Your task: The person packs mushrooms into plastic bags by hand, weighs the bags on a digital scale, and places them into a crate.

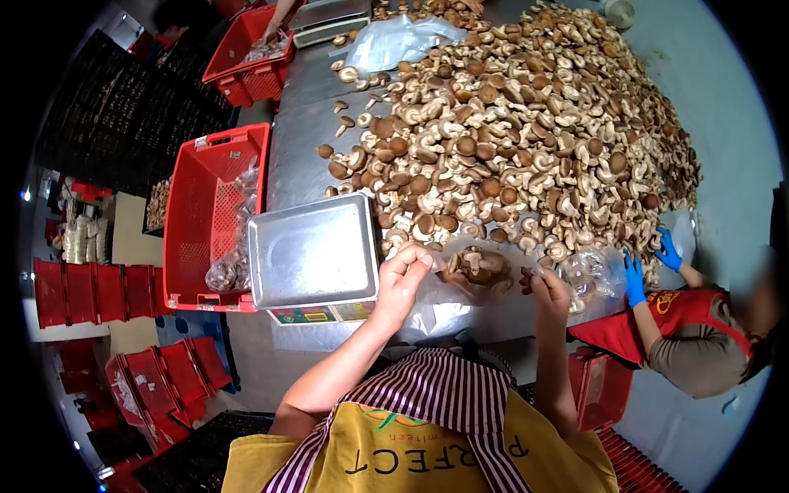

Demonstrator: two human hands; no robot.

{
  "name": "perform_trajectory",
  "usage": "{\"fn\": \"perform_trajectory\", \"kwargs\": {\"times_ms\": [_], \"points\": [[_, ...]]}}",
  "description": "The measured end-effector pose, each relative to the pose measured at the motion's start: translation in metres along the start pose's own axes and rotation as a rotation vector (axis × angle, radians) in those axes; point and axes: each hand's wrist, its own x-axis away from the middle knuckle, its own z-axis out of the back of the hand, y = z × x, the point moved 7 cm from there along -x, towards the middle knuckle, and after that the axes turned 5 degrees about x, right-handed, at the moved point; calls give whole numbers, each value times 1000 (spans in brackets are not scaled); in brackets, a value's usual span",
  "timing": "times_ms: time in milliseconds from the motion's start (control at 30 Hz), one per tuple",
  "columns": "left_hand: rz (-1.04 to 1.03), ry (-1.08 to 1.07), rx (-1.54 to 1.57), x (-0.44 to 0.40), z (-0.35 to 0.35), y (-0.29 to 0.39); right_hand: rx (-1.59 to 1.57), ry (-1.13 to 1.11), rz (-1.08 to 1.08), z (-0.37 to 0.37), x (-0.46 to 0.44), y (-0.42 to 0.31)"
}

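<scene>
A clear plastic bag (pixel 505 283) with several brown mushrooms (pixel 477 264) in it hangs between my two hands, at the near edge of the mushroom pile. My left hand (pixel 403 283) pinches the bag's left corner between thumb and fingers. On the other side, my right hand (pixel 546 293) has its fingers closed on the bag's right corner. Just left of my left hand stands a weighing scale (pixel 314 251) with a bare metal pan. The large heap of loose mushrooms (pixel 526 140) spreads over the metal table (pixel 300 156) beyond the bag.
A red crate (pixel 185 222) with filled bags stands left of the scale. At right, a co-worker's blue-gloved hands (pixel 634 279) are by another clear bag (pixel 593 275). Empty bags (pixel 399 43) lie farther back, near a second scale (pixel 330 20) and another red crate (pixel 238 62).
</scene>
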Motion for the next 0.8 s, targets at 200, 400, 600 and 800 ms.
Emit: {"fn": "perform_trajectory", "kwargs": {"times_ms": [200, 400, 600, 800], "points": [[-147, 98, 173, 17, 52, 91, -98, -263, 100, -76, 8, -73], [-475, 275, 28, 44, 146, 180, -137, -495, 263, -189, 16, -134], [-322, 447, -67, 74, 256, 150, -94, -582, 3, -274, 24, -70], [-188, 392, -36, 83, 301, 109, 2, -494, -38, -301, 25, -36]]}}
